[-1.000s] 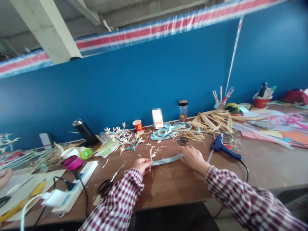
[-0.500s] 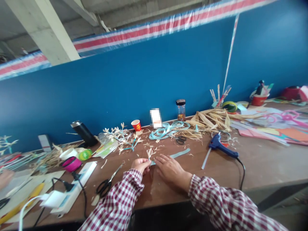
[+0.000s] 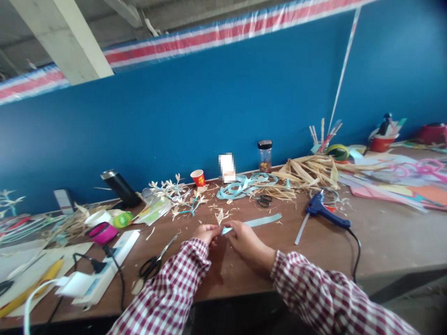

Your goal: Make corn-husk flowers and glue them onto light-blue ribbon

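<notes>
Pinched in my left hand (image 3: 208, 233) is a small pale flower (image 3: 220, 217) that looks made of dried husk, its petals pointing up. A light blue ribbon (image 3: 261, 221) runs from the flower's base to the right along the table. My right hand (image 3: 246, 239) is closed on the ribbon near that base, its fingertips close to my left ones. The flower's stem is hidden by my fingers. Left of my left sleeve lie black-handled scissors (image 3: 155, 263). Behind my hands are finished-looking husk flowers on blue stems (image 3: 192, 204).
A blue glue gun (image 3: 326, 211) with a cord lies at right. Coiled blue ribbon (image 3: 240, 187), dried husks (image 3: 307, 174), small scissors (image 3: 264, 200), a red paper cup (image 3: 198, 177) and a jar (image 3: 265, 157) line the back. A power strip (image 3: 117, 260) and black bottle (image 3: 120, 188) stand left.
My right hand has gone from lying fairly flat over the ribbon to curled fingers gripping it. The ribbon end by the flower is lifted slightly. The view has shifted a little.
</notes>
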A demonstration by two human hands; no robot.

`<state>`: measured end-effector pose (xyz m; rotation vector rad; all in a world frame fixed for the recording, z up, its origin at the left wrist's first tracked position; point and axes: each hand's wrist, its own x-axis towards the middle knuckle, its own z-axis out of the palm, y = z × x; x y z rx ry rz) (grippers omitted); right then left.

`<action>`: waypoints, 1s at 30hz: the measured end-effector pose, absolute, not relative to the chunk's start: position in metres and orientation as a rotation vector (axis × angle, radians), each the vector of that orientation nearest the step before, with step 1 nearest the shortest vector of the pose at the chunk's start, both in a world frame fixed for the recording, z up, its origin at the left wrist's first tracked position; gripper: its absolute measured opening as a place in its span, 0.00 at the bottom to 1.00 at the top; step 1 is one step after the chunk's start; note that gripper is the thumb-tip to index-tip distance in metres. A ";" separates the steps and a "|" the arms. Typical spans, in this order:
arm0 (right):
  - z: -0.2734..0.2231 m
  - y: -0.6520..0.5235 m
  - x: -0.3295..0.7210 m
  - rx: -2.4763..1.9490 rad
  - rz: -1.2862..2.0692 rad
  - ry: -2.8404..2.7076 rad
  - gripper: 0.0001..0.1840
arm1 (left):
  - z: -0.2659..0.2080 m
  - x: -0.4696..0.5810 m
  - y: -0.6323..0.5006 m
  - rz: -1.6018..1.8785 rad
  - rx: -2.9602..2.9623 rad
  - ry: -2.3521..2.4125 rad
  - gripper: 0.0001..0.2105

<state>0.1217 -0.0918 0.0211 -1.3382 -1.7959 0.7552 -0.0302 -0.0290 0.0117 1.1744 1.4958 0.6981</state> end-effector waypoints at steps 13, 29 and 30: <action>0.000 -0.069 0.124 -1.264 1.150 -1.434 0.06 | 0.017 -0.020 -0.029 0.714 1.015 1.452 0.10; 0.008 -0.074 0.133 -1.284 1.290 -1.513 0.06 | 0.031 -0.023 -0.030 0.559 1.116 1.500 0.14; 0.007 -0.074 0.133 -1.279 1.303 -1.512 0.06 | 0.032 -0.022 -0.030 0.553 1.127 1.512 0.14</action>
